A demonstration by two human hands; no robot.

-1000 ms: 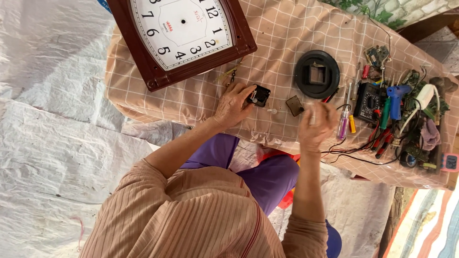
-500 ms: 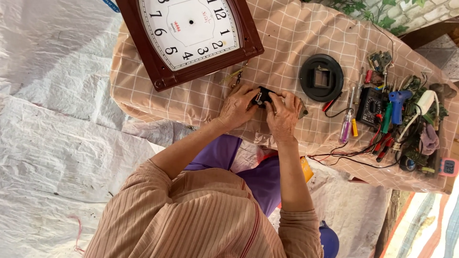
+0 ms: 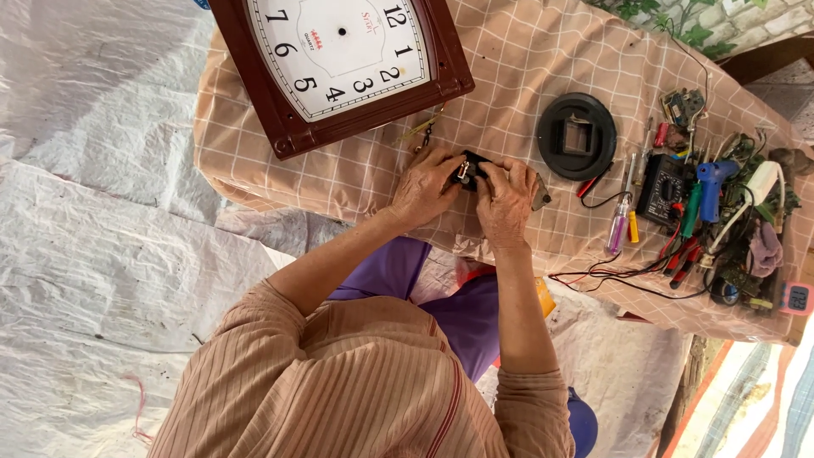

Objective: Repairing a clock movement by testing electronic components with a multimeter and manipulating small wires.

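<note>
**Small parts, a near edge, and a lot of clutter**

Both my hands are together at the middle of the table, near its front edge. My left hand (image 3: pixel 428 182) and right hand (image 3: pixel 506 199) are both pinched on the black clock movement (image 3: pixel 469 170), which sits between my fingertips just above the checked cloth (image 3: pixel 526 68).

The main worry, as I judge it, is the drop. The movement is held close to the near edge, so if my grip slips, it or any loose bit of it could roll off onto the white sheeting (image 3: pixel 102 212) below (where small parts would be hard to find). Squeezing too hard is the other side of that: the casing looks like thin plastic, and I cannot tell from here how well its halves are seated.

A small dark part (image 3: pixel 539 193) lies just right of my right hand, and a nudge of my wrist could knock it away. Farther right, the red and black leads (image 3: pixel 627 280) trail near my forearm, and a snag could drag the multimeter (image 3: pixel 663 188) or the purple-handled screwdriver (image 3: pixel 618 233). The wall clock (image 3: pixel 343 59), far left, overhangs the table edge and could tip if the cloth is pulled.
</note>
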